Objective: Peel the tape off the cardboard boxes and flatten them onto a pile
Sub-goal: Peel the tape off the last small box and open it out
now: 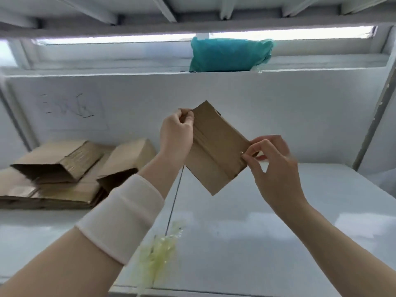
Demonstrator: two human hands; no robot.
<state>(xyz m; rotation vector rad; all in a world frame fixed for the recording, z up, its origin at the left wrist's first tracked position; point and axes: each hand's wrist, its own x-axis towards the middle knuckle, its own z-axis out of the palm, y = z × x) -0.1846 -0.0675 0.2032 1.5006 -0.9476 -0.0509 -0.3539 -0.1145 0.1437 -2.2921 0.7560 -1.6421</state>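
I hold a small brown cardboard box (216, 146) up in the air over the white table (267, 232), tilted like a diamond. My left hand (176, 133) grips its upper left edge. My right hand (270, 159) pinches the box's right corner between thumb and forefinger, where a tape strip runs across the face. At the left of the table lies a pile of flattened brown boxes (49, 194) with two partly collapsed boxes (62, 161) on top. A clump of peeled yellowish tape (158, 251) sits on the table below my hands.
A white wall stands behind the table, with a ledge holding a teal bag (229, 54). A dark seam (174, 202) splits the tabletop. A white wristband (122, 217) is on my left forearm. A grey post (372, 116) rises at the right.
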